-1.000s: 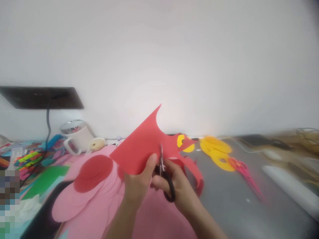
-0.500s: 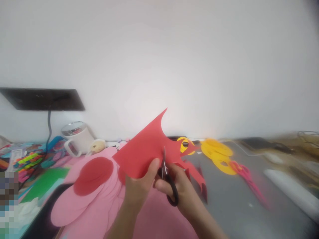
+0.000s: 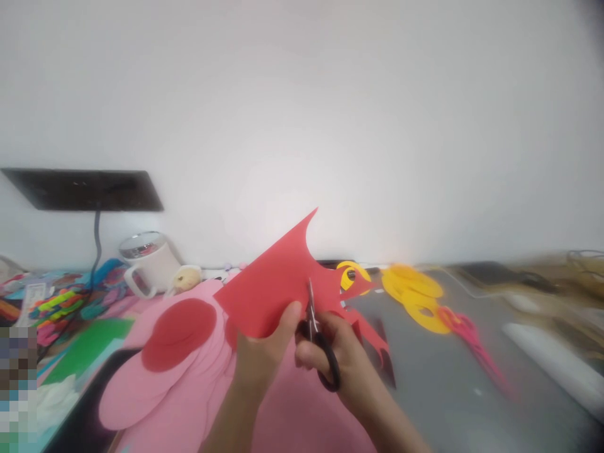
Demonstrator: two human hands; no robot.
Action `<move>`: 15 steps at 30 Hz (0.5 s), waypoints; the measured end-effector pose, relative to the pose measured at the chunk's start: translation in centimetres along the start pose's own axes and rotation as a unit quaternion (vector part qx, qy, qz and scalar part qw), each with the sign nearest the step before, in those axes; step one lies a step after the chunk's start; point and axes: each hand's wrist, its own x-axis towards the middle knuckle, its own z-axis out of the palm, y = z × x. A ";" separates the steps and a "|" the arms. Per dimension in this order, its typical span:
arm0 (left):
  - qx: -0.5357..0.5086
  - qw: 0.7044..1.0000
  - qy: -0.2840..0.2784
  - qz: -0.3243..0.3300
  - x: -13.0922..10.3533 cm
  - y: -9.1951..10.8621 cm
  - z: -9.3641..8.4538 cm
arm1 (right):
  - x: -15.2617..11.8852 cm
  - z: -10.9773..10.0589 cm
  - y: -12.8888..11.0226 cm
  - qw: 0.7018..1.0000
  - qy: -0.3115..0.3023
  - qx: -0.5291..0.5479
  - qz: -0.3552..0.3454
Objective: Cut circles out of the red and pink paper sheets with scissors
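A sheet of red paper (image 3: pixel 268 277) with curved cuts along its right edge is held up in front of me. My left hand (image 3: pixel 267 349) grips its lower edge, thumb on top. Black-handled scissors (image 3: pixel 325 358) are in my right hand (image 3: pixel 342 352), their blades lying against the red paper near my left thumb. Below and to the right hang cut red strips (image 3: pixel 375 340). Round red paper pieces (image 3: pixel 182 330) lie on a fanned pile of pink paper ovals (image 3: pixel 136 393) at the left.
Yellow paper rings (image 3: pixel 415 292) and pink scissors (image 3: pixel 474 346) lie on the grey mat (image 3: pixel 438 390) at right. A white lidded mug (image 3: pixel 153 267), green paper (image 3: pixel 89 349) and colourful craft bits (image 3: pixel 59 305) are at left. A dark panel (image 3: pixel 85 190) stands against the wall.
The scissors and my right hand have shifted slightly right, and the blades look closer together. The left hand keeps its hold on the red paper. The whole view has shifted slightly.
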 end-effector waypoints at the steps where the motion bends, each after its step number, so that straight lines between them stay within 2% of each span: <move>1: 0.001 1.000 -0.005 -0.004 0.0 0.1 -0.1 | 0.0 0.0 0.0 1.000 0.001 0.004 0.001; 9: 0.002 0.998 -0.040 -0.052 0.4 0.0 -0.8 | -0.1 0.0 0.4 1.000 0.008 0.017 0.017; 11: -0.006 0.998 -0.027 -0.055 0.6 -0.2 -0.8 | -0.1 0.1 0.7 1.000 0.002 0.022 0.001; 15: -0.053 0.998 0.025 -0.020 0.5 0.0 0.0 | -0.1 0.4 1.0 0.999 0.018 0.017 -0.024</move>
